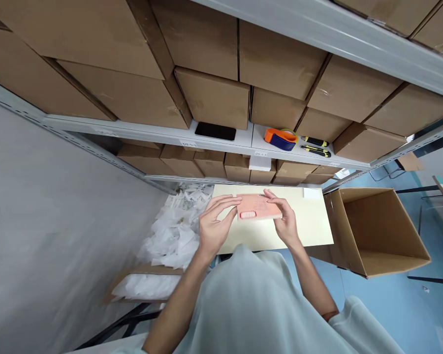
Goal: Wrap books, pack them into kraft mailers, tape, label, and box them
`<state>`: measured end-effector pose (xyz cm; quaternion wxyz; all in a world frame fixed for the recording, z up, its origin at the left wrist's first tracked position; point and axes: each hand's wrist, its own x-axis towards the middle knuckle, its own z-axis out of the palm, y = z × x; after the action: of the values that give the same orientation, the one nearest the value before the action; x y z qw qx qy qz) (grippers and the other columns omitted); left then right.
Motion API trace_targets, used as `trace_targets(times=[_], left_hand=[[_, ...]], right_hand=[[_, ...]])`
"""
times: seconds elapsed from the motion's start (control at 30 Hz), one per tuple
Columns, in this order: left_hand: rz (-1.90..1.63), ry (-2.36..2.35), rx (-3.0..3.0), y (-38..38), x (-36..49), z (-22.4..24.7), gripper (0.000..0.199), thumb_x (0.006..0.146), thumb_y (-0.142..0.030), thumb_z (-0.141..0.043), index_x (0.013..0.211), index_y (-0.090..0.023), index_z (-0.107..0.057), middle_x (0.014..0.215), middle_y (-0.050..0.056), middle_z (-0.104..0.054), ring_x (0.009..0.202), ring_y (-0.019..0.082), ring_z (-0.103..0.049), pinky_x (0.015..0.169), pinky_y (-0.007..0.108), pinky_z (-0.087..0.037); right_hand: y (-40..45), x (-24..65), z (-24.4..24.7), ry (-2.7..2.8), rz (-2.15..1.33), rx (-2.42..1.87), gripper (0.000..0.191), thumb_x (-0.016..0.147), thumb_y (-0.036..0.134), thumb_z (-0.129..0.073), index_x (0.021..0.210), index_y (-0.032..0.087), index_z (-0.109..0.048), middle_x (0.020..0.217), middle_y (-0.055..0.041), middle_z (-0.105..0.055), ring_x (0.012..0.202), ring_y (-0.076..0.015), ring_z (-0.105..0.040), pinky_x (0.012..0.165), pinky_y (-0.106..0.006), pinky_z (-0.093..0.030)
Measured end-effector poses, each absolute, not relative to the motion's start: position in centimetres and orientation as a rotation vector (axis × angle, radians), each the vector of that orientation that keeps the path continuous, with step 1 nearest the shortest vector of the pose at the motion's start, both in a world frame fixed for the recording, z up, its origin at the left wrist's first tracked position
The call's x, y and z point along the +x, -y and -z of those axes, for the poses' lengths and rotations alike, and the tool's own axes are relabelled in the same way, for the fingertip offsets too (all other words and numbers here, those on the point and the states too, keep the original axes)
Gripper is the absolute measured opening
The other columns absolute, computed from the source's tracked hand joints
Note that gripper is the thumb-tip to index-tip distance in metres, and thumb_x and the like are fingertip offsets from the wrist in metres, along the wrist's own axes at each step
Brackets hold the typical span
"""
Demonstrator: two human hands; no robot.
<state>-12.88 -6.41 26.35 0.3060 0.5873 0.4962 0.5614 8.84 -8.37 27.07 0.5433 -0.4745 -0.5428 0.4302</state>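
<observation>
print on pink packet (262,207) and shelf labels (261,154) too small to read surely

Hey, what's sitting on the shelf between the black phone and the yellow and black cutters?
An orange and blue object, perhaps a tape dispenser, with a yellow ring partly behind it, seen in the head view.

Person's wearing a lt. blue-green top (243,305), loose w/ soft folds at the near side. R sleeve (358,324) is wide, approx. elbow-length; forearms (312,278), L hand (214,221) & R hand (287,223) bare.
</observation>
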Motion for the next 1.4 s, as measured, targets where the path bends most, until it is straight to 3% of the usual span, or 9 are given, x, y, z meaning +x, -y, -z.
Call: trace_targets(times=[0.2,0.33,0.43,0.6,0.73,1.0,1.17,1.3,1.4], left_hand=[[-1.52,-1.279,1.623,7.3,-13.1,-26.6,0.014,0.1,-0.032,-0.074,0.092,-0.03,-0.086,0.105,0.003,-0.087,0.109,0.026,-0.079,0.105,0.05,-0.064],[-1.494,-1.388,1.465,7.8,-12.9,-25.8,0.016,0.093,-0.039,-0.083,0.103,-0.026,-0.085,0.1,0.004,-0.086,0.096,0.024,-0.082,0.094,0.041,-0.066],[-1.436,-1.426,1.441,7.8,-13.0,-25.6,0.027,0.09,-0.043,-0.085,0.11,-0.025,-0.082,0.098,0.004,-0.085,0.088,0.022,-0.08,0.083,0.035,-0.065],[-1.351,-1.273,1.734,7.3,-13.3,-26.2,0.025,0.104,-0.036,-0.063,0.11,-0.027,-0.086,0.1,0.007,-0.084,0.089,0.022,-0.072,0.086,0.038,-0.061],[-1.321,-1.301,1.697,7.3,-12.7,-26.7,0.023,0.098,-0.035,-0.07,0.113,-0.027,-0.086,0.092,0.005,-0.08,0.078,0.02,-0.065,0.079,0.035,-0.059],[-1.216,-1.508,1.249,6.8,-10.0,-26.2,0.032,0.095,-0.051,-0.076,0.089,-0.02,-0.084,0.062,0.0,-0.069,0.058,0.019,-0.07,0.059,0.029,-0.054],[-1.224,-1.569,1.475,7.4,-8.9,-25.9,0.033,0.104,-0.045,-0.064,0.098,-0.022,-0.087,0.08,0.004,-0.078,0.071,0.017,-0.073,0.067,0.027,-0.055],[-1.159,-1.606,1.453,9.5,-8.1,-23.3,0.032,0.099,-0.041,-0.066,0.117,-0.022,-0.085,0.108,0.008,-0.083,0.074,0.014,-0.071,0.064,0.025,-0.055],[-1.103,-1.662,1.196,11.6,-8.0,-20.1,0.053,0.092,-0.037,-0.071,0.142,-0.022,-0.074,0.126,0.011,-0.081,0.078,0.015,-0.075,0.064,0.024,-0.059]], right_hand=[[8.7,9.6,-27.0,1.366,-0.935,-1.127,0.021,0.103,0.05,-0.072,0.107,0.033,-0.084,0.142,-0.0066,-0.079,0.145,-0.0304,-0.067,0.129,-0.058,-0.046],[8.8,10.0,-26.3,1.352,-0.871,-1.211,0.03,0.101,0.049,-0.073,0.123,0.032,-0.086,0.112,-0.0056,-0.087,0.103,-0.0269,-0.08,0.096,-0.046,-0.065],[8.8,10.2,-26.0,1.286,-0.884,-1.288,0.039,0.098,0.048,-0.077,0.132,0.03,-0.083,0.1,-0.0025,-0.086,0.079,-0.0199,-0.074,0.073,-0.036,-0.063],[8.9,11.1,-26.4,1.33,-0.946,-1.258,0.029,0.1,0.047,-0.072,0.115,0.029,-0.09,0.089,-0.0021,-0.084,0.066,-0.0164,-0.067,0.063,-0.032,-0.059],[8.8,11.7,-26.9,1.309,-1.04,-1.284,0.032,0.098,0.048,-0.074,0.12,0.029,-0.087,0.098,-0.004,-0.086,0.073,-0.0181,-0.073,0.063,-0.03,-0.058],[7.8,11.7,-25.4,1.152,-1.309,-1.305,0.059,0.098,0.075,-0.067,0.07,0.023,-0.066,0.069,-0.0072,-0.082,0.044,-0.013,-0.054,0.046,-0.028,-0.045],[7.8,12.7,-22.2,1.029,-1.508,-1.261,0.07,0.101,0.083,-0.049,0.096,0.019,-0.077,0.086,-0.0101,-0.085,0.053,-0.016,-0.066,0.047,-0.028,-0.05],[8.3,12.9,-18.3,1.059,-1.629,-1.248,0.054,0.091,0.068,-0.077,0.124,0.025,-0.073,0.101,-0.0037,-0.084,0.065,-0.0134,-0.069,0.055,-0.024,-0.056],[8.6,12.4,-15.5,1.102,-1.707,-1.247,0.066,0.086,0.059,-0.083,0.142,0.029,-0.063,0.115,-0.003,-0.083,0.07,-0.0118,-0.07,0.058,-0.022,-0.057]])
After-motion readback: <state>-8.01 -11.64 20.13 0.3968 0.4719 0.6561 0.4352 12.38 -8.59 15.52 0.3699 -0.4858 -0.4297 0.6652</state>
